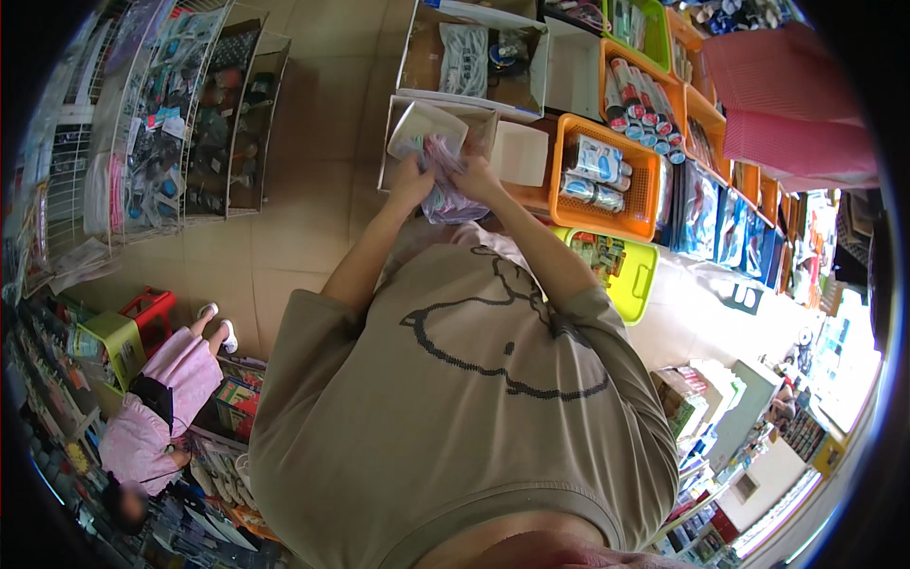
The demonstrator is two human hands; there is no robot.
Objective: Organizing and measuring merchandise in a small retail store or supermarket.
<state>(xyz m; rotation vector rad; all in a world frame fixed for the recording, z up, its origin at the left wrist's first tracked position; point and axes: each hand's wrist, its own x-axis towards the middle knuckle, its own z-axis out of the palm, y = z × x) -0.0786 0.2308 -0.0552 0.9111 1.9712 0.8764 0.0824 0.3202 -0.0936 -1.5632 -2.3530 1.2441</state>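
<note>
My left hand (pixel 412 183) and my right hand (pixel 478 178) both grip a clear plastic bag (pixel 451 203) of thin pink, purple and pale green strands. The bag hangs at the near side of an open white cardboard box (pixel 483 114). Inside that box, just beyond my fingers, a smaller white tray or carton (pixel 434 122) sits tilted. My fingertips are partly hidden by the bundle. What exactly the strands are, I cannot tell.
Beyond stands a carton (pixel 544 78) with a bundled grey cable (pixel 463 60). To the right are an orange basket (pixel 643 227) of packets and a lime-green basket (pixel 643 284). A wire-rack shelf (pixel 186 135) stands left. A person in pink (pixel 181 377) is at lower left.
</note>
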